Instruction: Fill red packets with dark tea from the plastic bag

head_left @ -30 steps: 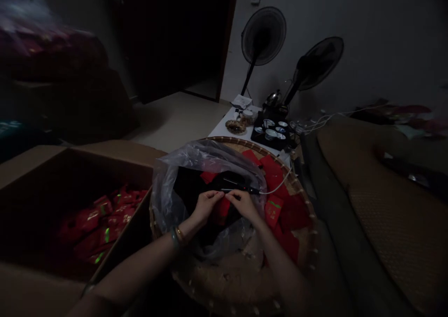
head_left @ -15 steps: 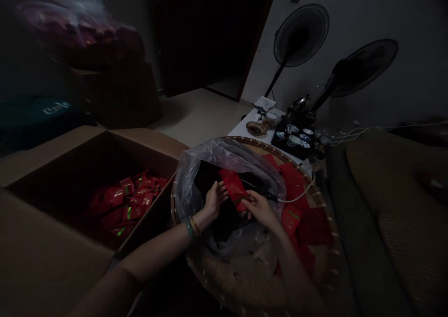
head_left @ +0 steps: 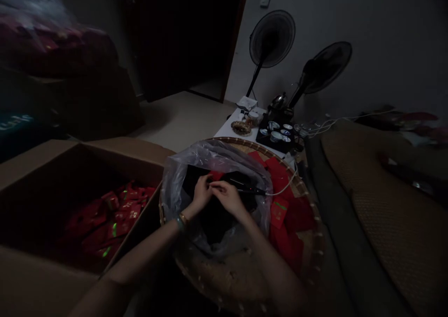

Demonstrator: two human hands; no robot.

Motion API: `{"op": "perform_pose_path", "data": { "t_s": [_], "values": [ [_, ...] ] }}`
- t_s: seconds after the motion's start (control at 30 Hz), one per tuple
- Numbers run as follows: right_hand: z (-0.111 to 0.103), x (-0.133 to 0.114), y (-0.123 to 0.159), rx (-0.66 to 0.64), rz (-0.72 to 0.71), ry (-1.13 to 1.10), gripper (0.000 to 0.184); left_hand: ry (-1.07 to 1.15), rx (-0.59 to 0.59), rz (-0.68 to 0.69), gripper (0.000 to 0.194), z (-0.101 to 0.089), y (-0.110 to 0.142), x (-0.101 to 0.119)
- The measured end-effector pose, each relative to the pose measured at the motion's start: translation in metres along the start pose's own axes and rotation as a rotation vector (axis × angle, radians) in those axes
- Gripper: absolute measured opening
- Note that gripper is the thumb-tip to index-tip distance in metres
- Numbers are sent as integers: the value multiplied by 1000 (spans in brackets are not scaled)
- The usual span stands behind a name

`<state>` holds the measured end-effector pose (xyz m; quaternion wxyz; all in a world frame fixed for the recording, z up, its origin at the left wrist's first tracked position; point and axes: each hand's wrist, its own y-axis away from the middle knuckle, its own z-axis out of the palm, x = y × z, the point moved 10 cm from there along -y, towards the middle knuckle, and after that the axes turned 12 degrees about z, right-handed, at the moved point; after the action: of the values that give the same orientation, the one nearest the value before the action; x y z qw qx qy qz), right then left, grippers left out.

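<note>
My left hand (head_left: 202,192) and my right hand (head_left: 226,196) meet above an open clear plastic bag (head_left: 177,172). Their fingers are closed on the near end of a small red packet (head_left: 216,174), which pokes out behind the fingertips and is mostly hidden. Dark black contents (head_left: 217,223) fill the bag. Just beyond my right hand lies a slim black device (head_left: 250,187) with a white cord (head_left: 285,188). The bag rests in a round woven bamboo tray (head_left: 224,279), and flat red packets (head_left: 279,212) lie along its right side.
At left stands an open cardboard box (head_left: 140,146) with many filled red packets (head_left: 119,212). Beyond the tray, a low white table (head_left: 224,129) bears a tea tray with cups (head_left: 276,136). Two fans (head_left: 273,37) stand by the wall. A woven mat (head_left: 385,214) covers a seat at right.
My left hand has gone from spread fingers beside the packet to closed fingers at its edge. My right hand has moved in against it. The view has shifted slightly right.
</note>
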<state>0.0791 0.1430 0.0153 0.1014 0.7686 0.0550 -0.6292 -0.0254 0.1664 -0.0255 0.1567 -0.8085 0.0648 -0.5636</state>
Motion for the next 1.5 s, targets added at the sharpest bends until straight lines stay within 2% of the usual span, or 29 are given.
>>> {"op": "perform_pose_path", "data": {
  "t_s": [0.07, 0.13, 0.27, 0.4, 0.57, 0.73, 0.8, 0.87, 1.0, 1.07, 1.17, 1.23, 1.27, 1.3, 1.33, 1.4, 1.43, 1.5],
  "values": [
    [-38, 14, 4, 147, 0, 46, 22, -463, -199, 93, 32, 14, -15, 12],
    [-57, 30, 7, 196, 37, 48, 24, -545, -239, 62, 33, 22, -30, 13],
    [-56, 56, 11, 148, 100, 80, 26, -611, -318, -46, 27, 39, -52, -1],
    [-52, 70, 12, 150, 116, 100, 28, -629, -326, -105, 30, 41, -57, -14],
    [-54, 86, 9, 154, 143, 84, 30, -562, -259, -151, 23, 29, -53, -20],
    [-58, 99, 9, 212, 210, -34, 40, -364, -140, -172, 18, 17, -40, -16],
    [-58, 103, 10, 257, 252, -126, 48, -235, -112, -185, 16, 22, -25, -12],
    [-51, 102, 10, 231, 266, -198, 50, -99, -95, -195, 16, 31, -4, -7],
    [-40, 96, 10, 112, 242, -181, 33, 94, -48, -222, 17, 40, 36, -4],
    [-45, 96, 12, 111, 246, -99, 30, 138, 7, -231, 19, 31, 45, -8],
    [-53, 92, 14, 100, 251, 75, 28, 154, 94, -230, 26, 3, 47, -12],
    [-52, 84, 16, 64, 206, 221, 23, 89, 210, -189, 48, -26, 46, -7],
    [-50, 77, 17, 43, 159, 297, 20, 11, 230, -109, 57, -38, 44, 3],
    [-46, 69, 19, 24, 101, 374, 18, -65, 167, -21, 61, -40, 41, 15],
    [-42, 62, 21, 9, 44, 443, 17, -117, 47, 38, 58, -33, 39, 23],
    [-36, 50, 24, 8, -37, 534, 17, -134, -242, 35, 37, -11, 44, 25],
    [-36, 46, 26, 29, -58, 550, 17, -145, -304, -17, 26, -6, 48, 20],
    [-39, 37, 29, 112, -82, 512, 19, -133, -316, -96, 24, -2, 53, 12]
  ]
}}
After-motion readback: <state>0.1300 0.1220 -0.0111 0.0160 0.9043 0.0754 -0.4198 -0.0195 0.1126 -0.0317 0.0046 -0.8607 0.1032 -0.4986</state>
